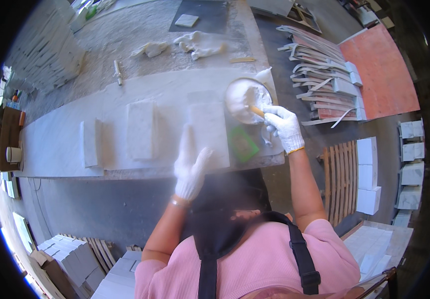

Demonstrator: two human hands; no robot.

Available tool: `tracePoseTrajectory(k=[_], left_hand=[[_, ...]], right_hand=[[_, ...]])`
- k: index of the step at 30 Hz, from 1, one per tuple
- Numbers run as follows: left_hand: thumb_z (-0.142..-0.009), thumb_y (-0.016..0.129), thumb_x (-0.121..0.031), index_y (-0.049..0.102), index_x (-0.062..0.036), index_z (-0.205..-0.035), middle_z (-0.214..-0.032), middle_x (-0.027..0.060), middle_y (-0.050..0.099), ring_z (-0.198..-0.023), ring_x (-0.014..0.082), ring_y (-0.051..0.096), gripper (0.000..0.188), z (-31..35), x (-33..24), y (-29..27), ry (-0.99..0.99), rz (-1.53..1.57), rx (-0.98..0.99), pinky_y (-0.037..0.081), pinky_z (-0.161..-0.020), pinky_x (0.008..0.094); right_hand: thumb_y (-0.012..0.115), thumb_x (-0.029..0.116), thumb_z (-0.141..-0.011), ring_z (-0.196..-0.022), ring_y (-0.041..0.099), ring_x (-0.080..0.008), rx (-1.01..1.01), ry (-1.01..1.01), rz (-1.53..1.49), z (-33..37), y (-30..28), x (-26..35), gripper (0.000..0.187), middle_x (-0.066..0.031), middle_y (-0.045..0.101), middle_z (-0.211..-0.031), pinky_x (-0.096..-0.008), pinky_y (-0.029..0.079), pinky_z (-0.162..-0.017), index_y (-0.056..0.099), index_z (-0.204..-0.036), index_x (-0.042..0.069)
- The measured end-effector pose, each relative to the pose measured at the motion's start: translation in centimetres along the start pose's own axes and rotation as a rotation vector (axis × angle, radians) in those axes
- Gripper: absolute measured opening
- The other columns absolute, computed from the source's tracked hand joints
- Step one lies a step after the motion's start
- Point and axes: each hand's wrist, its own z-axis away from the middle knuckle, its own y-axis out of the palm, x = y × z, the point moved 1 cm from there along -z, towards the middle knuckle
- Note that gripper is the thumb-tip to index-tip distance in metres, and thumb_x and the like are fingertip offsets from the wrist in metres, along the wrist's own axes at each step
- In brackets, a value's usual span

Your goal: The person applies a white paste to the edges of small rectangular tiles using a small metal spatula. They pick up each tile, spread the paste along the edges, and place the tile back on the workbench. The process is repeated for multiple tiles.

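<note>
Left of the bowl (271, 93), the left hand (191, 162) is spread, grip empty, at a pale slab (214, 134) on the counter (95, 82); contact cannot be told. A wooden-handled tool (257, 110) slants up-left into the bowl's white paste (239, 94). At the bowl's lower-right rim, the nearer right hand (282, 125) grips the tool's lower end.

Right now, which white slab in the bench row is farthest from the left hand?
The leftmost slab, at the row's left end; the middle slab and rightmost slab both lie closer to the left hand.
</note>
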Motion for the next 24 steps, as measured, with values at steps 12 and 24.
tracePoseTrajectory(k=[12, 24], left_hand=[[-0.097, 0.073, -0.030, 0.036, 0.0023, -0.163, -0.162, 0.0268, 0.047, -0.147, 0.0357, 0.052, 0.082, 0.1, -0.2, -0.2, 0.031, -0.208, -0.065, 0.040, -0.119, 0.0394], [-0.098, 0.073, -0.020, 0.033, -0.0019, -0.166, -0.163, 0.0177, 0.049, -0.137, 0.0190, 0.058, 0.082, 0.1, 0.1, -0.2, 0.015, -0.266, -0.051, 0.047, -0.111, 0.0332]], right_hand=[[0.071, 0.011, -0.099, -0.066, 0.063, -0.0053, 0.181, -0.011, -0.143, 2.5, 4.5, 5.5, 0.025, -0.0029, 0.073, -0.087, -0.0186, 0.045, -0.055, 0.074, -0.121, 0.001], [0.073, 0.004, -0.095, -0.086, 0.073, -0.0167, 0.088, -0.707, 0.322, 2.2, 8.8, 5.3, 0.023, -0.0064, 0.077, -0.097, -0.0306, 0.057, -0.077, 0.079, -0.118, 0.006]])
